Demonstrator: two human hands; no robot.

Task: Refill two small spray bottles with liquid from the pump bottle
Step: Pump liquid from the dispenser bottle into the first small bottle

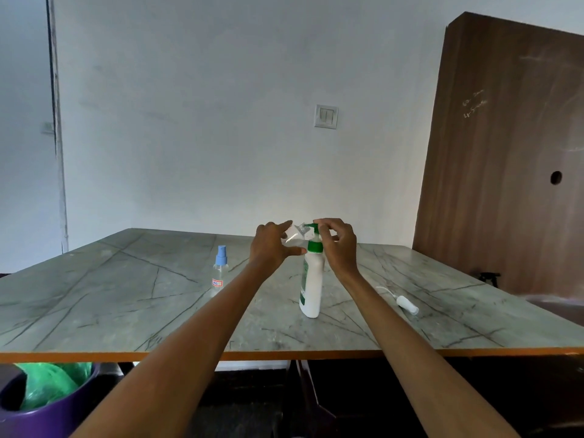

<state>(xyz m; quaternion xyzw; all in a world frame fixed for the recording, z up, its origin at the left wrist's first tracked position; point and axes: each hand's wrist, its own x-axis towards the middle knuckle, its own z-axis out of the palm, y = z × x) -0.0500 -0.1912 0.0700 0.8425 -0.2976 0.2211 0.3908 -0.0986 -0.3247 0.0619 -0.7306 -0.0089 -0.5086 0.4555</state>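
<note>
One white pump bottle [311, 286], green-collared, right-hand fingers [327, 230] on its pump, left-hand fingers [284, 227] round a clear bottle [294, 238].

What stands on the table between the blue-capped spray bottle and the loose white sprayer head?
The white pump bottle, upright, seen in the head view.

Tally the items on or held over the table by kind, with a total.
Spray bottles: 2, one capped standing on the table, one open in the left hand
Pump bottles: 1, right hand on its pump
Loose spray heads: 1
Total: 4
</note>
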